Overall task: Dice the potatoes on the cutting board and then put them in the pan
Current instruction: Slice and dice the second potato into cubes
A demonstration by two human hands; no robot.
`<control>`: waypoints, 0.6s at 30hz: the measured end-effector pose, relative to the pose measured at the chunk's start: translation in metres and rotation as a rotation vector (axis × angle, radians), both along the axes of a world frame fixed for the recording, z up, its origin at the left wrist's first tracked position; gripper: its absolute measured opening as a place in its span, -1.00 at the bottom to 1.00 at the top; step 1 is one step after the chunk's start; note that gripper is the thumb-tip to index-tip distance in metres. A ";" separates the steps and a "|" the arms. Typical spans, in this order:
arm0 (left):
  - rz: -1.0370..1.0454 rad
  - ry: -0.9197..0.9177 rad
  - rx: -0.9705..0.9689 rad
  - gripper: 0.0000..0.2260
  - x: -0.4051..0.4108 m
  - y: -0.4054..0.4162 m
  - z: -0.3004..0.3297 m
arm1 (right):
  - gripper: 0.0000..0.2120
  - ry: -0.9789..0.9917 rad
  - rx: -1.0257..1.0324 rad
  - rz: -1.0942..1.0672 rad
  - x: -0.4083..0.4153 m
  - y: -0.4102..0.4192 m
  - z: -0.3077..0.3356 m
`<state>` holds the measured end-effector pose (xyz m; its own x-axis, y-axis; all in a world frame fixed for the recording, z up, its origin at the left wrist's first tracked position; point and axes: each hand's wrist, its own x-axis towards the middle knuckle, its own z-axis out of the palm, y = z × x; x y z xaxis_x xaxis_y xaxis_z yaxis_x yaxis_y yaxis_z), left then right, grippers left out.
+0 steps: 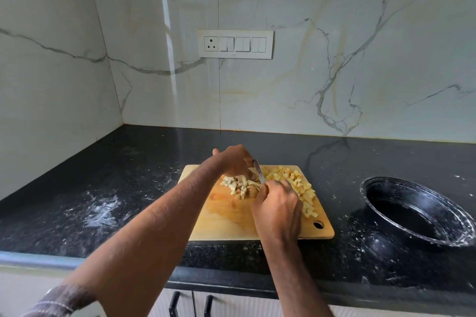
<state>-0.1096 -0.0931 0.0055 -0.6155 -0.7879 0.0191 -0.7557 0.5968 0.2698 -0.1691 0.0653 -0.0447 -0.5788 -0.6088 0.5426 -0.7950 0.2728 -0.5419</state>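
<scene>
Right hand: here the right hand (pixel 277 210) is curled round the handle of a knife (pixel 258 171), whose blade points toward 12 o'clock and comes down on the potato.
Left hand: the left hand (pixel 235 162) is at 11 o'clock from the right one, fingers bent down over the uncut potato piece (pixel 253 174), pinning it beside the blade.
Cut so far, near pile: pale potato cubes (pixel 235 185) lie at 9 o'clock of the blade, just beside a brown-skinned chunk.
Cut so far, far pile: a larger spread of yellow diced potato (pixel 300 188) runs from 1 o'clock to 4 o'clock of the right hand, along the board's right side.
Board: the cutting board (pixel 224 224) lies flat on the dark tabletop (pixel 103 188), its near left part bare.
Pan: the black pan (pixel 414 213) stands at 3 o'clock of the board, well apart from it, with no potato visible inside.
Progress: most of the dicing looks done; one piece is under the knife.
Left to do: finish that piece, then move all the cubes into the pan, which I judge has not begun.
</scene>
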 end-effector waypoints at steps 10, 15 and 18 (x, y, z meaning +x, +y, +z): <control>0.137 0.582 0.099 -0.82 0.045 0.000 -0.017 | -0.89 0.020 -0.072 0.033 -0.002 0.000 -0.001; 0.153 0.527 -0.142 -0.88 0.092 0.033 -0.027 | -0.87 0.076 -0.085 0.185 0.003 -0.001 -0.007; 0.154 0.482 -0.129 -0.87 0.116 0.045 -0.034 | -0.88 0.127 -0.077 0.307 0.007 0.001 -0.009</control>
<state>0.0062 -0.0480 -0.0287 -0.3903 -0.8410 0.3748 -0.6450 0.5402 0.5406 -0.1621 0.0663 -0.0538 -0.2992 -0.6989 0.6497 -0.8962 -0.0279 -0.4427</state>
